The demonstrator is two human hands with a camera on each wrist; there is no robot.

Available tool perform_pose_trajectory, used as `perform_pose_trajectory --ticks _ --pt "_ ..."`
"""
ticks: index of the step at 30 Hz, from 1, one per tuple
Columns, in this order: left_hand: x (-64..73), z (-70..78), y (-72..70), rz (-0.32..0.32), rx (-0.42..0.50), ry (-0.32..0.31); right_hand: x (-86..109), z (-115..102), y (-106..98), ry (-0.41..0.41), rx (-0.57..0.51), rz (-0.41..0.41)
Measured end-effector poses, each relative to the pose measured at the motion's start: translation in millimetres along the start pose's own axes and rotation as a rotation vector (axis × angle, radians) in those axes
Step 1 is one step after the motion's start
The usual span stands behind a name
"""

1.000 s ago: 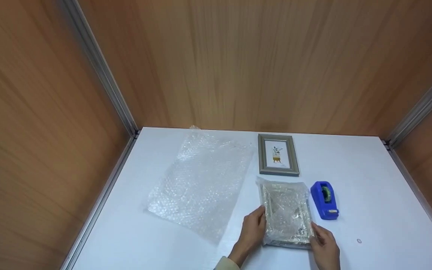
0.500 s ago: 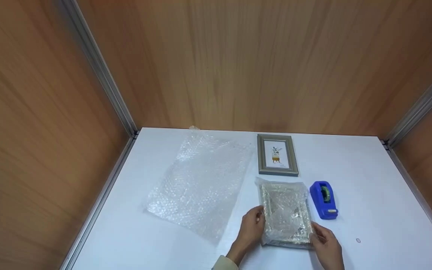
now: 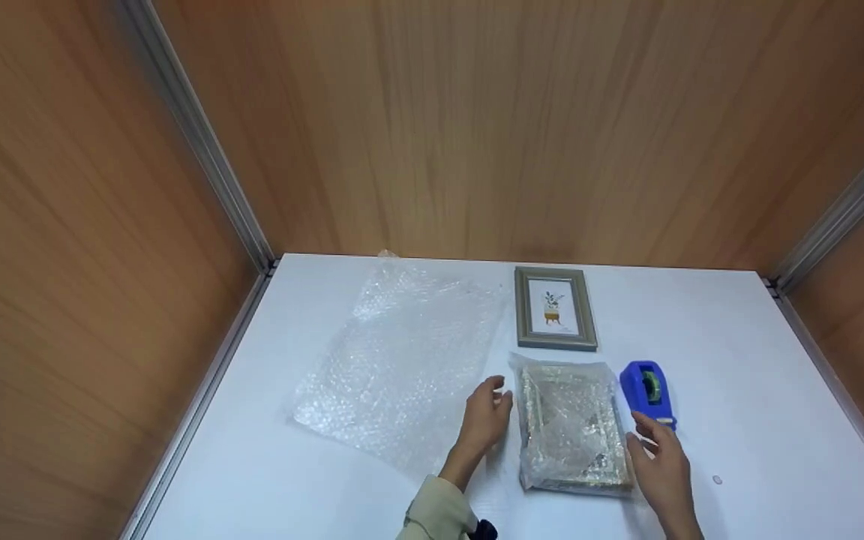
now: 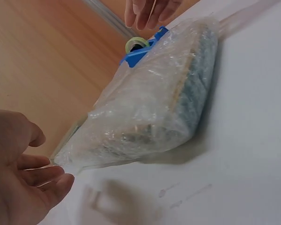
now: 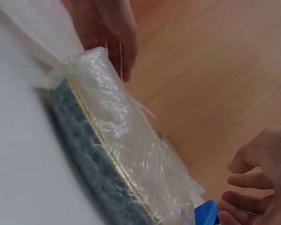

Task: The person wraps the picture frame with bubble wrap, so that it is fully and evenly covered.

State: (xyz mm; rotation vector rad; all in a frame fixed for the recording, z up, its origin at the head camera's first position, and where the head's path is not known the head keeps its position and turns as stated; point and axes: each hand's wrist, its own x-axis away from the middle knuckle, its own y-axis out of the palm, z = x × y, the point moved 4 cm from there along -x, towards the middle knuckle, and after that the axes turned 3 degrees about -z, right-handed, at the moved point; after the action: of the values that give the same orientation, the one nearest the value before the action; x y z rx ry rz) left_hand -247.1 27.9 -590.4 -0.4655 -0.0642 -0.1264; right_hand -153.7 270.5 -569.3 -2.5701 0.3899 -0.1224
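Note:
A picture frame wrapped in bubble wrap (image 3: 573, 427) lies flat on the white table, its gold border showing through the plastic. My left hand (image 3: 486, 416) is just off its left side, fingers loosely bent and holding nothing. On the other side my right hand (image 3: 661, 465) hovers between the wrapped frame and the blue tape dispenser (image 3: 643, 386), overlapping the dispenser's near end in the head view. The right wrist view shows the fingers of my right hand (image 5: 253, 183) apart from the wrap. Nothing is held there either.
A second, unwrapped grey picture frame (image 3: 556, 309) with a plant picture lies behind the wrapped one. To the left a loose sheet of bubble wrap (image 3: 409, 360) is spread out. A small clear scrap (image 3: 717, 480) sits at the right. Wooden panels (image 3: 462, 127) enclose the table.
Both hands have let go of the wrapped picture frame. The left hand has moved left and away, the right hand up and right toward the tape dispenser. The wrapped frame stays in place.

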Motion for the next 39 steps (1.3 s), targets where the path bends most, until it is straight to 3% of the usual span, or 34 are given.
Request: perform_pose_trajectory --ticks 3,10,18,24,32,39 --pt "-9.3 3.4 -5.5 0.005 0.009 -0.012 -7.0 -9 1 -0.053 -0.015 0.009" --pt "-31.9 15.5 -18.3 0.049 0.041 0.048 -30.8 -28 7 -0.119 -0.082 -0.002" --pt "-45.3 20.8 -24.6 0.074 0.089 0.052 -66.9 -41 17 -0.101 -0.148 -0.016" --pt "-55.1 22.2 -25.0 0.078 0.048 0.082 -88.2 -43 30 -0.087 -0.175 -0.04" --pt "-73.3 24.2 -29.2 0.042 0.006 0.062 -119.2 -36 43 -0.025 -0.137 -0.041" --pt "-79.1 28.3 -22.1 0.039 0.008 0.094 -141.0 -23 48 0.008 -0.103 -0.03"
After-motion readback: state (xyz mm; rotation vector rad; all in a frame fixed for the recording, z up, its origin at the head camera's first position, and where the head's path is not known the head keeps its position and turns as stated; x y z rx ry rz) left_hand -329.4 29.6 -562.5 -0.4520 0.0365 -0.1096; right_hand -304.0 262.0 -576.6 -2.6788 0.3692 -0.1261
